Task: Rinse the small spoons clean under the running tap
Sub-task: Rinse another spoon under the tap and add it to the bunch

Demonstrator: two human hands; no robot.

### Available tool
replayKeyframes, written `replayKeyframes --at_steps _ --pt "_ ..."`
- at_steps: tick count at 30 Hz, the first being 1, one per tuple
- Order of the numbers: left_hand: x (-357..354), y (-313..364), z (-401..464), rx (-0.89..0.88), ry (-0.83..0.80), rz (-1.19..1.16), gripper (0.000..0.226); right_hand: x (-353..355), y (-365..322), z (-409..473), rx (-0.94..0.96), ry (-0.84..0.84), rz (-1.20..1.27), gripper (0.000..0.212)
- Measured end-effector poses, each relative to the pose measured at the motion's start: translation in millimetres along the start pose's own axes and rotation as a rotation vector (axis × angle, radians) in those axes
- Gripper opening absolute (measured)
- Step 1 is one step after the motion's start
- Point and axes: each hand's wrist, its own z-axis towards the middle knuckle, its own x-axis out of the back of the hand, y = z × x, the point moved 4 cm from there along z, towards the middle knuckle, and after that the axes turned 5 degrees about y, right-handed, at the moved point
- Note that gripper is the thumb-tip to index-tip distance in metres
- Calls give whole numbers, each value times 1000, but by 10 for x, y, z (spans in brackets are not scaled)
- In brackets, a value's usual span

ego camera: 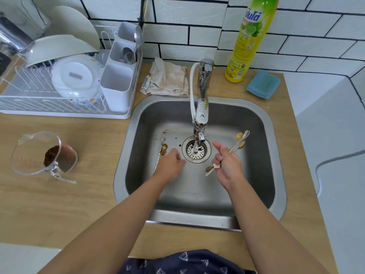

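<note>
Steel sink point(262, 135), tap point(201, 115) running a thin stream onto the drain strainer point(196, 150). Right hand point(227, 161) curls round a bunch of small spoons point(240, 142), bowls fanned up to the right of the stream, thumb raised. Left hand point(170, 162) blurred, fingers loose, gripping nothing, just beside two more spoons point(162, 147) on the sink floor, left of the strainer.
</note>
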Motion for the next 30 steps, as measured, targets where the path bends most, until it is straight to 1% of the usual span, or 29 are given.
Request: replayKeyframes --at_steps 1,2,3,5,10,13,15,17,19,21,23,24,27,30 --pt "104 -120 94 0 87 140 13 8 -13 2 1 -9 -9 27" --pt "175 -239 177 11 135 264 20 13 -22 0 -1 -19 -20 27" --pt "216 -344 246 26 150 370 26 9 -28 -4 -7 -31 -22 28" --pt "224 -471 315 41 135 490 29 3 -32 -8 -34 -56 3 30" --pt "268 -448 355 43 114 567 19 -15 -19 -3 -70 -107 11 43" --pt "315 -427 333 33 113 630 18 -5 -4 11 -78 -106 9 44" --pt "349 -387 295 19 133 623 19 -8 7 19 -86 -103 20 43" --pt "355 -297 242 -10 138 550 19 -12 24 27 -90 -87 17 38" --pt "278 -181 145 -37 73 388 16 -17 50 34 -91 -44 -16 27" --pt "135 -119 -7 12 -25 103 10 -13 92 42 -99 18 -79 17" --pt "11 -97 -173 119 -108 -175 8 -4 150 52 -111 60 -151 15" --pt "-25 -86 -238 148 -135 -257 6 -2 181 53 -116 68 -196 16" --pt "-75 -41 -347 161 -179 -389 3 -19 265 30 -110 58 -355 14" --pt "-82 18 -392 153 -200 -440 3 -78 331 5 -78 -17 -464 15"
